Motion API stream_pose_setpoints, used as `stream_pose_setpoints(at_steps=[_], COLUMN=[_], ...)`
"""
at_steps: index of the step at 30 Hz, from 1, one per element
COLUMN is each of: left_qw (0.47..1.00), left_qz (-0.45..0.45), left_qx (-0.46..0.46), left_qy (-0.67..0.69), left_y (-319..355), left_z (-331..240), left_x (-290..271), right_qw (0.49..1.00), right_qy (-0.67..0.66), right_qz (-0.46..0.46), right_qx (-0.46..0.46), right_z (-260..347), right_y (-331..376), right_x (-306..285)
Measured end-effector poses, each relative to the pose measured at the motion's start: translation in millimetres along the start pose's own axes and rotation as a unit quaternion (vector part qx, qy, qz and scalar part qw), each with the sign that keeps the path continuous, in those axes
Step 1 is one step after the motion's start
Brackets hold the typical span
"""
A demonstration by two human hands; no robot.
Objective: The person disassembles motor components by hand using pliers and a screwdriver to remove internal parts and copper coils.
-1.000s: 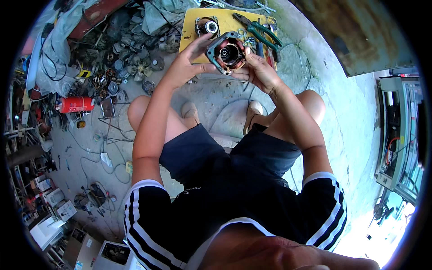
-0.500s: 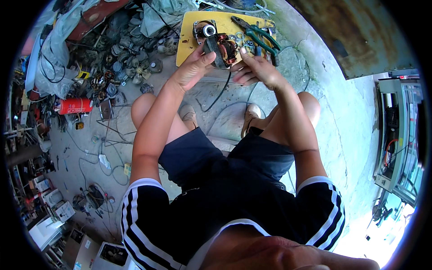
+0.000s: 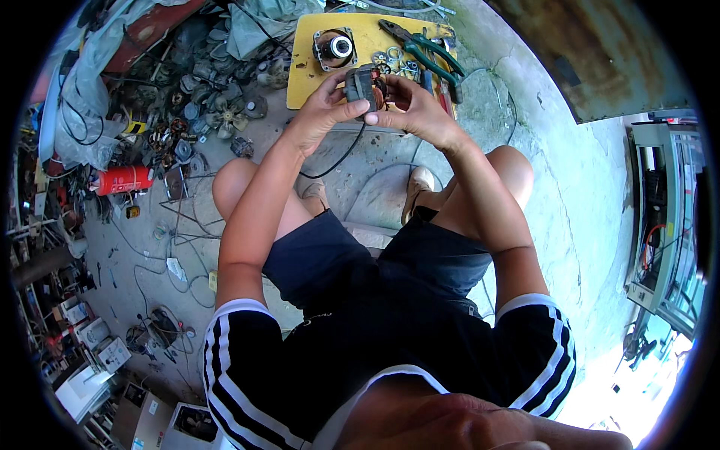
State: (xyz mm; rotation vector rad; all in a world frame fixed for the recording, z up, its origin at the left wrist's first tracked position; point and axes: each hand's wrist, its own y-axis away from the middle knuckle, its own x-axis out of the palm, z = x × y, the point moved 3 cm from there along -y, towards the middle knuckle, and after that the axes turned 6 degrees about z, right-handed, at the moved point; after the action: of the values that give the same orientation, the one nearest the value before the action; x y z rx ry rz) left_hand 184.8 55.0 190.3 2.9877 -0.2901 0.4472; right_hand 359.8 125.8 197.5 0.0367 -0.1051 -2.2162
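Observation:
Between both hands I hold a motor stator (image 3: 362, 89), a grey metal core with reddish-brown copper windings and a black cord hanging from it. My left hand (image 3: 325, 107) grips its left side, thumb across the front. My right hand (image 3: 415, 111) is closed round the winding side, thumb at the lower edge; some of its fingers are hidden behind the stator. Just beyond, on a yellow board (image 3: 306, 66), lies a square motor end housing (image 3: 334, 49) with a round, white-ringed part in its middle. Green-handled pliers (image 3: 427, 56) rest on the board's right side.
Small metal rings and hardware (image 3: 395, 63) lie beside the pliers. Heaped motor parts and scrap (image 3: 217, 97) cover the floor at left, near a red cylinder (image 3: 124, 180). Loose cables cross the concrete. A rusty metal sheet (image 3: 600, 60) juts in at upper right.
My right hand has moved in from the right and closed on the stator. The stator has come slightly nearer and turned, away from the end housing. The cord has swung left.

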Motion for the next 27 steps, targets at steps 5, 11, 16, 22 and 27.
stream_pose_setpoints(at_steps=[5, 11, 16, 22, 27], left_qw=[1.000, 1.000, 0.999, 0.999, 1.000], left_qz=[0.001, 0.011, 0.024, 0.041, 0.028], left_qx=[-0.002, -0.012, -0.032, -0.011, 0.003], left_qy=[-0.001, -0.018, -0.023, -0.027, -0.004], left_y=[1, 7, 7, 8, 10], left_z=[2, -4, -14, -18, -19], left_x=[-2, 1, 3, 8, 8], right_qw=[1.000, 1.000, 0.999, 0.999, 0.997], right_qy=[-0.007, 0.026, 0.029, 0.039, 0.052], right_qz=[-0.024, -0.013, -0.012, 0.009, 0.019], right_qx=[-0.007, 0.003, -0.019, -0.030, -0.045], right_z=[-6, 2, 4, 12, 16], right_y=[0, 1, 2, 6, 6], right_x=[4, 6, 4, 1, 1])
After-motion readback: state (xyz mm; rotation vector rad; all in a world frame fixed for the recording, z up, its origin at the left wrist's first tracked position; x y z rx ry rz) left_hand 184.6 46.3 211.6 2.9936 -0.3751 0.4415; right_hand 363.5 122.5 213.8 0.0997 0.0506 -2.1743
